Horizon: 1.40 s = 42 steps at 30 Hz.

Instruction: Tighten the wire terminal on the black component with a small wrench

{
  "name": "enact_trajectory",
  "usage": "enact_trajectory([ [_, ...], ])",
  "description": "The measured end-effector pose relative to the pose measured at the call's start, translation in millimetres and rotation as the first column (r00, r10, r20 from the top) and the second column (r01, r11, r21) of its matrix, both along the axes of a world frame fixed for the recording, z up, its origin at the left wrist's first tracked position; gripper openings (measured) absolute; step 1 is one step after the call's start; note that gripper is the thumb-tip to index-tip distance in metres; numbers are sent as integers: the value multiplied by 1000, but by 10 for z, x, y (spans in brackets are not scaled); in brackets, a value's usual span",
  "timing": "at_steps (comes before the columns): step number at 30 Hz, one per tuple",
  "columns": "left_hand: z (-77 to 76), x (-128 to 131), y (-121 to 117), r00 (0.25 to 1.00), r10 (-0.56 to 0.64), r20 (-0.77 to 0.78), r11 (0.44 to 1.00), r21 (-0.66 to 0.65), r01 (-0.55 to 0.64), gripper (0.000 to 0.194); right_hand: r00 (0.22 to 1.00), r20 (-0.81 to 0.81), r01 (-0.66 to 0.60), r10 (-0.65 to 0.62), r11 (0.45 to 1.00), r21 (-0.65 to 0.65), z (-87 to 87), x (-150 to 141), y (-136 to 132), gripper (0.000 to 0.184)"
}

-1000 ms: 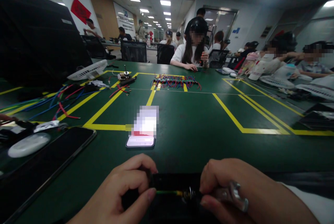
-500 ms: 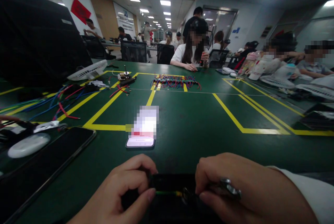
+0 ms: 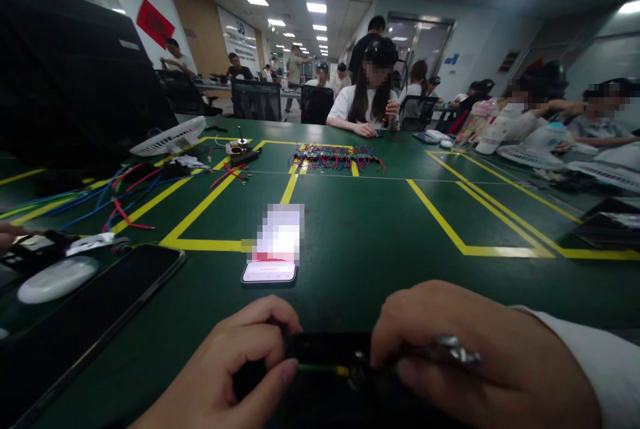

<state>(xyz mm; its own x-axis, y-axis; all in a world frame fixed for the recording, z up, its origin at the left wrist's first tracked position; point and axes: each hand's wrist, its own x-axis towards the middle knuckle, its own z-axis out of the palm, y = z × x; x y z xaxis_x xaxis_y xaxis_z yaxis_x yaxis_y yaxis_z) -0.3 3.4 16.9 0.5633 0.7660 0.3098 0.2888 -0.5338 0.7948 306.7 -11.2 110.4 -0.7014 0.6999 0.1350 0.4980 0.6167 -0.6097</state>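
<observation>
A green-and-yellow wire [image 3: 325, 370] runs out from between the thumb and fingers of my left hand [image 3: 245, 356], which is closed on it. The wire's yellow end lies beside a small shiny round metal part [image 3: 357, 362]. Both sit over a dark black object [image 3: 330, 348] low in the view, its shape hard to make out. My right hand [image 3: 450, 342] is closed around a shiny metal tool [image 3: 463, 352], whose kind is not clear. That hand's fingertips are at the right side of the dark object, where the tool's other end is hidden.
Beyond my hands lies a lit phone [image 3: 270, 272]. At left are a dark phone-like slab [image 3: 110, 322], a white oval object [image 3: 57, 279], loose wires [image 3: 117, 199] and another person's hand [image 3: 7, 236]. A wire bundle [image 3: 335, 157] lies farther off, before a seated person [image 3: 365, 106].
My right hand has shifted slightly up and right, and the metal tool has tilted flatter. More of the round metal part shows. My left hand stays in place. Another hand appears at the left edge.
</observation>
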Motion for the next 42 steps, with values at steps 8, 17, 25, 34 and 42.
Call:
enact_trajectory([
  [8,-95,-7,6,999,-22,24,999,-37,23,27,888,69,450,-454,890,68,7,-157,-194,4],
  [17,-42,-5,-7,1000,-18,-22,998,-59,16,27,892,215,392,-399,917,77,-23,-345,-137,7],
  [25,-108,-11,8,999,-28,14,998,-57,29,26,956,125,264,-266,964,36,-283,-165,-159,21],
  [34,-153,-29,-1,999,-32,44,998,-50,34,26,999,12,-45,44,992,121,-321,-17,-19,19],
  [42,-176,-24,16,998,-37,46,997,-72,40,26,995,101,-10,8,1000,22,-181,-75,-11,9],
])
